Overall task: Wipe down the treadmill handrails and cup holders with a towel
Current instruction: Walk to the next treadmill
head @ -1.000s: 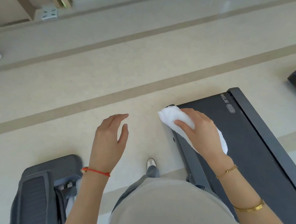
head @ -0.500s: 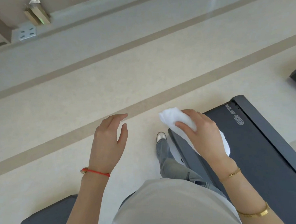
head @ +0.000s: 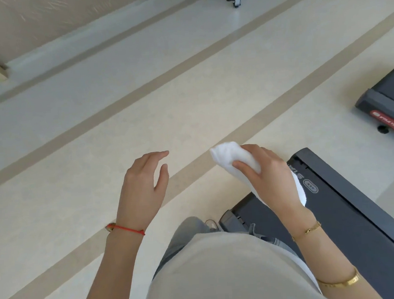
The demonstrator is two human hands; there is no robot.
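Towel (head: 232, 157) in right hand (head: 272, 179), above near end of treadmill (head: 350, 222).
Left hand (head: 143, 190) well to the left, over floor (head: 141, 95); second treadmill (head: 388, 103) far right; shoe (head: 211, 224) beside near treadmill.

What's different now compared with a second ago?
The person has walked on: the grey machine at lower left has dropped out of view, and the treadmill has slid toward the lower right. Nothing was picked up or let go. The right hand still grips the white towel; the left hand stays open and empty.

White towel (head: 232, 157) above treadmill (head: 359, 219)
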